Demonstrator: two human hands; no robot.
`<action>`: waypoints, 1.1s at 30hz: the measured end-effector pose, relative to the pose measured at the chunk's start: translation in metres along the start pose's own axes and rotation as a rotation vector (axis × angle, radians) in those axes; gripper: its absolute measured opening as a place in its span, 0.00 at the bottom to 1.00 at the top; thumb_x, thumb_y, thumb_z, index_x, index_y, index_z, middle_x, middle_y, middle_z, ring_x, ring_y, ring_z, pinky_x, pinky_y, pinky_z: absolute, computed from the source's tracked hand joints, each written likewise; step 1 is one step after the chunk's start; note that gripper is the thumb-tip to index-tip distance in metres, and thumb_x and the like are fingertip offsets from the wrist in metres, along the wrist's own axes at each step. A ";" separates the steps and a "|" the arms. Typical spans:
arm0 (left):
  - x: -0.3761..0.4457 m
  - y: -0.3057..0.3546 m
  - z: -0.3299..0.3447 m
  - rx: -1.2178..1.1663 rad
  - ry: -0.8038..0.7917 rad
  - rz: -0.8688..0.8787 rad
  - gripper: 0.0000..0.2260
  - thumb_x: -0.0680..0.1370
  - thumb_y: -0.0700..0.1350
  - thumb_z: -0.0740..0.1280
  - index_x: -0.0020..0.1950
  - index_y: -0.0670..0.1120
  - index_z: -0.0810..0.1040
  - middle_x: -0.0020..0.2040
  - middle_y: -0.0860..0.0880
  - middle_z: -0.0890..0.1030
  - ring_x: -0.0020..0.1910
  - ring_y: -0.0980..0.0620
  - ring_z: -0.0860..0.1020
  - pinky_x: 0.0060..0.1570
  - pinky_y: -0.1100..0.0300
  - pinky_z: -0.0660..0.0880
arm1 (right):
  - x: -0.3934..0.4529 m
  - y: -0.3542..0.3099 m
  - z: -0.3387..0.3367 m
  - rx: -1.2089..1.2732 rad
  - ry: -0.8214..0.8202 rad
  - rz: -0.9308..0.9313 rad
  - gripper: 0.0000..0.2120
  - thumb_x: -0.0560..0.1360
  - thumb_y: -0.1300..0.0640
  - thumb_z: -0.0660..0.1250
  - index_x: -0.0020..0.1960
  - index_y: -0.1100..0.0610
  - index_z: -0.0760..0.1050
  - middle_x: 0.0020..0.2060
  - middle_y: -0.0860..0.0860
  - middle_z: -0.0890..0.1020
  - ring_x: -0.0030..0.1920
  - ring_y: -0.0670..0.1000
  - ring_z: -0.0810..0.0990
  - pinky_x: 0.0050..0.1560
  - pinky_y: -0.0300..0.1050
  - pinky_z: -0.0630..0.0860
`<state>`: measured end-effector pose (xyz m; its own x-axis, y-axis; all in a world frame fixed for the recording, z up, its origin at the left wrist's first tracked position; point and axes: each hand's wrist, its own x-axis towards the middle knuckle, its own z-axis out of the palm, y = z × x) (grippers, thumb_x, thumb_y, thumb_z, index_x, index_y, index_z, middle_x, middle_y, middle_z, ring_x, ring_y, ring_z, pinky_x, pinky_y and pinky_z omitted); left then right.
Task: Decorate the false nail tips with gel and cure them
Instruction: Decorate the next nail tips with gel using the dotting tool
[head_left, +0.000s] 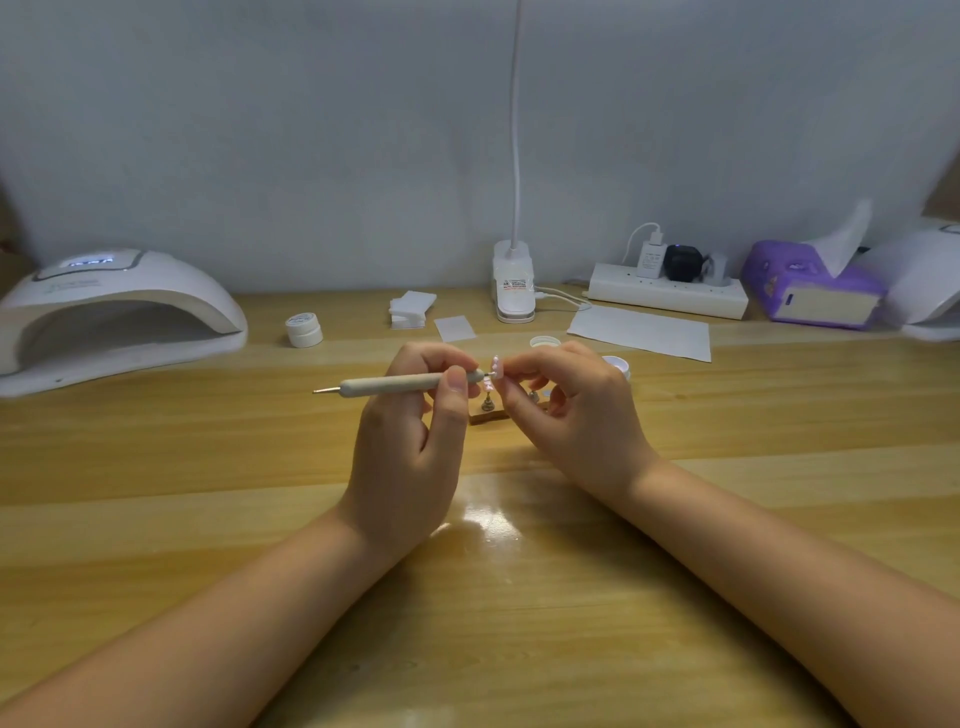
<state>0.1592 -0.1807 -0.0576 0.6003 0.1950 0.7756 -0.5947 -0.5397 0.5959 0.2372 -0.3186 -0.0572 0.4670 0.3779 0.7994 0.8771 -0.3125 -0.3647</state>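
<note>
The left hand has its grip closed round a beige dotting pen, thumb and fingers curled on the barrel near its right end. The pen lies about level, one metal tip pointing left, the other meeting a small pink false nail tip. The right hand pinches that nail tip between thumb and forefinger, grip closed on it, above the middle of the bench.

Much is hidden behind the fingers. A small brown stand shows only in the gap between the hands, with another pale nail tip on a little metal post; the rest of it is covered by the right hand. A white lid and an open gel pot peek out behind the right knuckles. The decoration on the held nail is too small to make out.

The bench is glossy yellow wood with a bright reflection near the wrists. At far left sits a white curing lamp, its display lit and its left side cut off. Along the pale wall stand two stacked white jars, a pile of white wipes, a clip lamp base with a white neck running out of view, a power strip with plugs, a white sheet and a purple tissue pack. A second white device is cropped at the right edge.
</note>
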 end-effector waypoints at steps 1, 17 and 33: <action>0.000 0.000 0.000 0.003 -0.001 0.000 0.05 0.80 0.48 0.57 0.50 0.54 0.72 0.42 0.55 0.79 0.43 0.57 0.79 0.42 0.70 0.73 | 0.000 0.000 0.000 -0.001 -0.002 0.001 0.05 0.74 0.61 0.71 0.49 0.57 0.82 0.40 0.40 0.78 0.40 0.50 0.77 0.35 0.37 0.72; 0.000 -0.002 0.000 -0.026 0.044 -0.016 0.06 0.80 0.48 0.57 0.52 0.50 0.73 0.44 0.56 0.79 0.43 0.56 0.79 0.42 0.67 0.74 | -0.001 -0.001 0.000 0.006 -0.001 0.027 0.04 0.74 0.61 0.71 0.49 0.57 0.82 0.40 0.41 0.78 0.41 0.51 0.78 0.34 0.41 0.73; -0.001 0.000 0.001 -0.023 0.015 -0.008 0.05 0.80 0.49 0.56 0.52 0.55 0.71 0.45 0.57 0.78 0.45 0.62 0.78 0.43 0.74 0.72 | 0.003 0.012 -0.006 0.081 0.050 0.296 0.01 0.77 0.58 0.67 0.48 0.53 0.77 0.38 0.45 0.79 0.38 0.52 0.77 0.41 0.56 0.77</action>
<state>0.1588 -0.1817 -0.0582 0.5972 0.2116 0.7737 -0.6021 -0.5190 0.6067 0.2488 -0.3267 -0.0562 0.6995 0.2369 0.6743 0.7106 -0.3313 -0.6207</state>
